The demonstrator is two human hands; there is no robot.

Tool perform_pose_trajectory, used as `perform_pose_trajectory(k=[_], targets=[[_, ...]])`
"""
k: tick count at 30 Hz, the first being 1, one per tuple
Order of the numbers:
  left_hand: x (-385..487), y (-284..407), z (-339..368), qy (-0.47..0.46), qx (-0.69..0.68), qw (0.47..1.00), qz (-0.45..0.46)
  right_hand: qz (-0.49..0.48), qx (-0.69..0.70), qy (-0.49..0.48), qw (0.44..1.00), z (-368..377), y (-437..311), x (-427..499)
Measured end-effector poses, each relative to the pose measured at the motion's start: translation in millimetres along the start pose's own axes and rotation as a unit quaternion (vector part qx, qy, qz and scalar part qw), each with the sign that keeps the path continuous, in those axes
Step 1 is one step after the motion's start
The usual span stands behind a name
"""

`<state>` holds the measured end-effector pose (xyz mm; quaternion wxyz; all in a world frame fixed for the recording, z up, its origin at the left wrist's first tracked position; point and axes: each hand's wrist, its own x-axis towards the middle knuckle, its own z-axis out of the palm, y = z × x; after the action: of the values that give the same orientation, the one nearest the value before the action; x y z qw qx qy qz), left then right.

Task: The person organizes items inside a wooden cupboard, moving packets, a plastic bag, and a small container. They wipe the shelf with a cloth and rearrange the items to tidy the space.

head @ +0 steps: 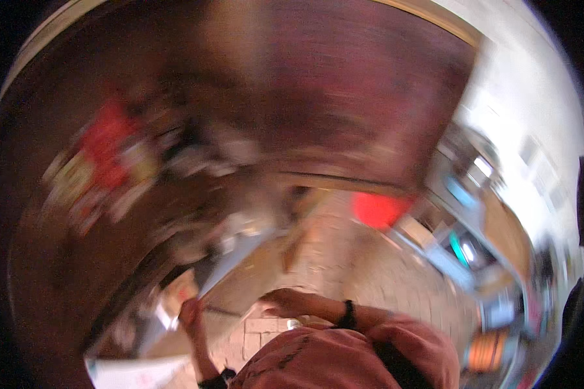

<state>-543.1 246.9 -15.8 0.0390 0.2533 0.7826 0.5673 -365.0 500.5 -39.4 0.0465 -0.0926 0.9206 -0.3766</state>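
Motion blur covers much of the head view. At the lower left is my left hand (191,313), raised beside the edge of a cluttered bench (233,255); whether it holds something cannot be made out. My right hand (278,300) is in front of my body, over the tiled floor (328,253), with its fingers blurred and no held object discernible. A black band is around the right wrist. A white sheet or board (136,373) lies at the bottom left, below my left hand.
A dark reddish panel (355,97) spans the upper middle. A red round object (379,209) is below its edge. To the right stand shelves or a bench with blurred items, including an orange object (487,350). Red and yellow items (109,146) are at the left.
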Motion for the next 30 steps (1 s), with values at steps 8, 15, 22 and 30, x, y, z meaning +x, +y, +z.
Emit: perform_pose_trajectory(k=[8,15,22,30], targets=[[33,3,111,-0.383,-0.140,0.912,-0.036,0.222,-0.060,0.165,0.959,9,-18,-71],[4,58,168,-0.609,-0.078,0.788,0.046,0.409,0.042,0.308,0.858,76,-114,-150],[-53,80,171,-0.695,-0.064,0.712,0.078,0.540,0.053,0.380,0.749,125,-178,-192],[-84,38,192,-0.747,-0.079,0.656,0.078,0.535,0.040,0.430,0.726,159,-219,-220]])
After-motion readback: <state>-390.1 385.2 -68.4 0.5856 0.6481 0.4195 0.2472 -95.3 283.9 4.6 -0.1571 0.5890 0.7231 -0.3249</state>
